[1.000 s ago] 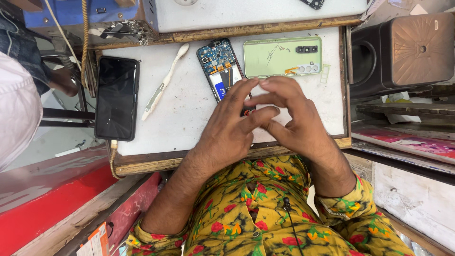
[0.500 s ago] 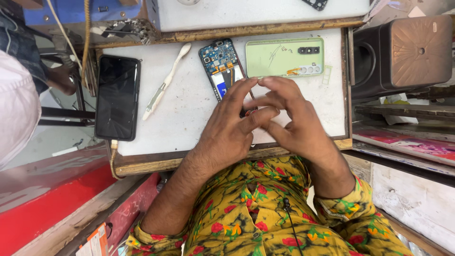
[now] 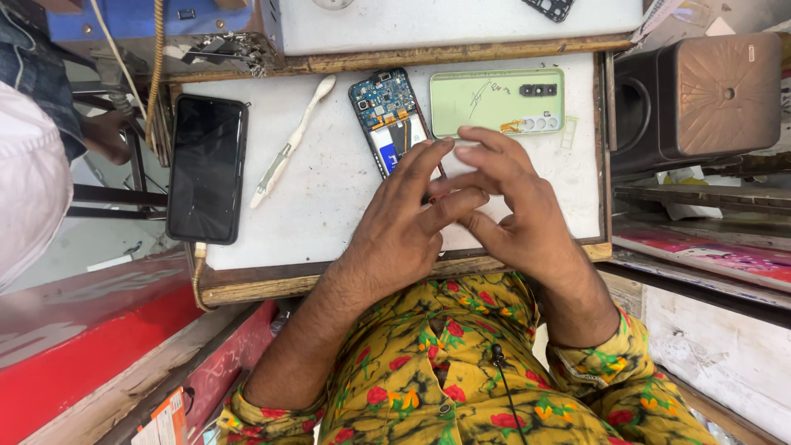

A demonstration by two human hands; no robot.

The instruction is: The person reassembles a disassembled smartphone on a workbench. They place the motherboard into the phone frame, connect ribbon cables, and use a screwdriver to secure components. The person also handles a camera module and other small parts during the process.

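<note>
We are looking down on a white table with a wooden edge, and it is filling the middle of the view. At about 3 o'clock from it, a dark brown speaker box is standing just beside the table's edge. At 9 o'clock on the table, a black phone is lying face up with a cable plugged into its lower end. At about 1 o'clock, a pale green phone back cover is lying flat, camera holes toward the right. Just beside it, at 12 o'clock, an opened phone is lying with its circuit board showing; its lower end is disappearing under our fingers. Between the black phone and the opened phone, a white plastic pry tool is lying aslant.

We are holding our left hand and our right hand together over the table's centre, fingers overlapping, just at the lower end of the opened phone. The left grip is narrow, its fingers curling toward the right hand; the right grip is narrow too, fingertips meeting the left's. We cannot tell whether either is pinching anything, since the fingers are hiding whatever may lie between them.
</note>
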